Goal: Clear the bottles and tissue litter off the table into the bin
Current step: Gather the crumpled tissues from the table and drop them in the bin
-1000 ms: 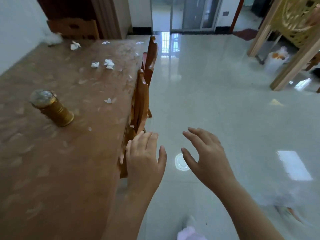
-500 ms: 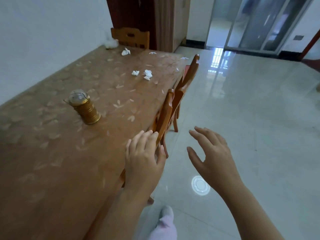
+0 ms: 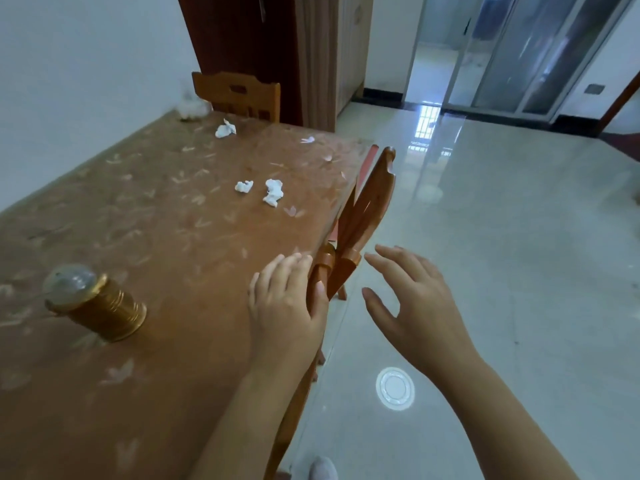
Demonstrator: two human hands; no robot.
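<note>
Crumpled white tissue wads (image 3: 273, 192) on the brown patterned table (image 3: 156, 220), well beyond both hands. Left hand (image 3: 284, 306) and right hand (image 3: 412, 306) loose-fingered, empty. Probably mid-approach; next, reach forward, pinch the nearest wad. No bin visible.

The table (image 3: 166, 237) has a brown leaf-patterned cover. One stubby gold bottle (image 3: 104, 310) with a clear domed cap stands on its base near the close end. Mid-table, a small tissue wad (image 3: 243, 186) sits just beside a bigger crumpled tissue (image 3: 273, 192), not quite touching. Another white wad (image 3: 225, 129) lies near the far end, and a tiny scrap (image 3: 307, 139) off to its right.
</note>
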